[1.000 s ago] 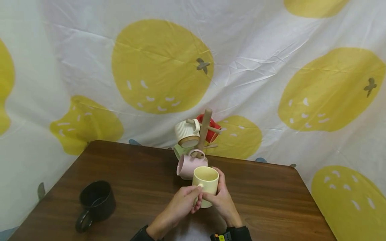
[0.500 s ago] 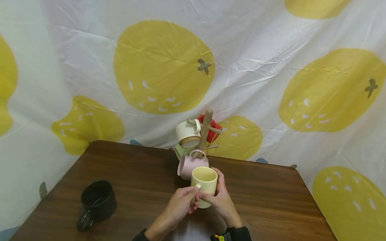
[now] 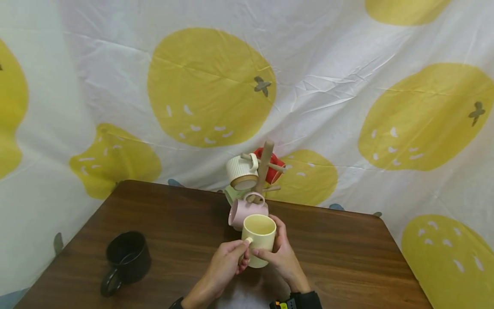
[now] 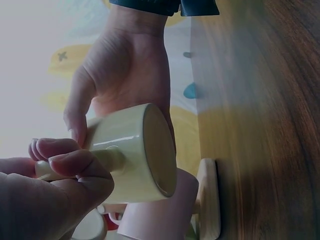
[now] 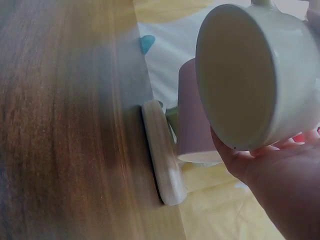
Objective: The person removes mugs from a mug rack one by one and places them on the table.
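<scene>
A pale yellow mug (image 3: pixel 259 240) is held upright between both hands in front of the mug tree (image 3: pixel 264 169), its base (image 5: pixel 237 75) raised off the table. The left hand (image 3: pixel 230 259) pinches its handle (image 4: pixel 102 159) between thumb and curled fingers. From the other side, the right hand (image 3: pixel 283 257) grips the mug's body, thumb on the near wall and fingers behind. A pink mug (image 3: pixel 247 211) hangs low on the tree, just behind the yellow one. Higher up hang a ribbed white mug (image 3: pixel 240 169) and a red mug (image 3: pixel 275 171). A green mug (image 3: pixel 231 194) is mostly hidden behind them.
On the left of the brown wooden table (image 3: pixel 347 257) stands a black mug (image 3: pixel 129 257), handle toward the near left. The tree's wooden base (image 5: pixel 164 155) rests on the table near its far edge. A fruit-printed cloth (image 3: pixel 308 51) hangs behind.
Both hands have shifted slightly left with the yellow mug, and its handle has turned further left. The left hand's fingers have drawn apart from the right thumb. The hanging mugs stay put.
</scene>
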Action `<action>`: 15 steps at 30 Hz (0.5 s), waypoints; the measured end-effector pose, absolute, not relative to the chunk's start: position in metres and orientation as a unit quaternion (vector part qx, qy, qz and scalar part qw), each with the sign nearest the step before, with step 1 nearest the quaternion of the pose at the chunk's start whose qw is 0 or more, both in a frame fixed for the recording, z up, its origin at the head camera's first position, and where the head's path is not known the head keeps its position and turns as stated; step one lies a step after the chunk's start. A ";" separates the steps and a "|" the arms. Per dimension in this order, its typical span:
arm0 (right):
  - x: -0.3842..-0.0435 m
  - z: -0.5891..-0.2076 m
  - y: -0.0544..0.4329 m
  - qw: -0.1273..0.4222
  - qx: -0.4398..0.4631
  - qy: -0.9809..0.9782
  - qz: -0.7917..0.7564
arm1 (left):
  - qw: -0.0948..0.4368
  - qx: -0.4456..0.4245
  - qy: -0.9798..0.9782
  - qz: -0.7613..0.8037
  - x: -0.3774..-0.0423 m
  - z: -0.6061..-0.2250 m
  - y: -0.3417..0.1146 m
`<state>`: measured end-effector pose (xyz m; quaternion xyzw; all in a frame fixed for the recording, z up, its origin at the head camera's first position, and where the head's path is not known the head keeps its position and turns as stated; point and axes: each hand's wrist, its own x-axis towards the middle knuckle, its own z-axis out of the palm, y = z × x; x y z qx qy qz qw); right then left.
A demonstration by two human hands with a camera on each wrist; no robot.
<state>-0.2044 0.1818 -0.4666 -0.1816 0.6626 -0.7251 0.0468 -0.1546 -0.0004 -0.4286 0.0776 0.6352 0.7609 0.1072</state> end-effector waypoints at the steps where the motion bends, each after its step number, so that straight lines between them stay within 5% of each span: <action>1: -0.204 -0.467 0.182 0.048 -0.182 0.664 -0.724 | 0.107 0.077 0.635 0.761 -0.154 -0.428 -0.001; 15: -0.205 -0.469 0.179 0.052 -0.198 0.661 -0.722 | 0.097 0.064 0.639 0.760 -0.153 -0.430 -0.007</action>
